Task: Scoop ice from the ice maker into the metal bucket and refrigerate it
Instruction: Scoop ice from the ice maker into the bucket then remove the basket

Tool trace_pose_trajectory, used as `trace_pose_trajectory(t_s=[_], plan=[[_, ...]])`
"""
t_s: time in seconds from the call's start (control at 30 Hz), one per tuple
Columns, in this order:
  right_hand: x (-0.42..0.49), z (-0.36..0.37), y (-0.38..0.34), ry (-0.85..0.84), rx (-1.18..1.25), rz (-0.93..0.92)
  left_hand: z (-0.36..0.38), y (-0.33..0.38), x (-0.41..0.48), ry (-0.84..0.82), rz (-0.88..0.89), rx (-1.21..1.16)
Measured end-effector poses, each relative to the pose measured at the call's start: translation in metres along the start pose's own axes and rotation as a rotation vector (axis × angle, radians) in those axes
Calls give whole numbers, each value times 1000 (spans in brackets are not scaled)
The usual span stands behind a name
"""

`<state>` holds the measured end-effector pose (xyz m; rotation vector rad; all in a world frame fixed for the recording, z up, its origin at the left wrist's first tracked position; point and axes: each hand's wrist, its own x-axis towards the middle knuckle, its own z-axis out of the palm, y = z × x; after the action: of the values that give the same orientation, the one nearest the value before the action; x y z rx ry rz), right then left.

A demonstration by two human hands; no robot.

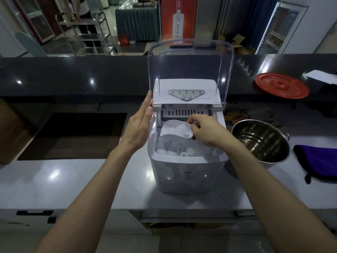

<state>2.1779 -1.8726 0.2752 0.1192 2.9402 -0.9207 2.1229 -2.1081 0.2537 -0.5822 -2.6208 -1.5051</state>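
Observation:
A white ice maker (186,172) stands on the grey counter with its clear lid (190,70) raised upright. Its bin holds several ice pieces (175,152). My right hand (204,132) grips the handle of a white plastic scoop (175,130) loaded with ice, held over the bin. My left hand (140,123) lies flat with straight fingers against the machine's left side, near the lid hinge. The metal bucket (262,141) sits just right of the ice maker; it looks empty.
A purple cloth (317,161) lies right of the bucket. A red round lid (281,85) and a white paper (322,76) rest on the dark raised ledge behind. A dark recessed sink (73,136) opens to the left. Cables (242,114) lie behind the bucket.

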Motion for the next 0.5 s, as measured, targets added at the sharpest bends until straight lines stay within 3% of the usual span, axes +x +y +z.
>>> trace_pose_trajectory(t_s=[0.5], plan=[[-20,-33,8,152,34,57,7,32,28,141,174,113]])
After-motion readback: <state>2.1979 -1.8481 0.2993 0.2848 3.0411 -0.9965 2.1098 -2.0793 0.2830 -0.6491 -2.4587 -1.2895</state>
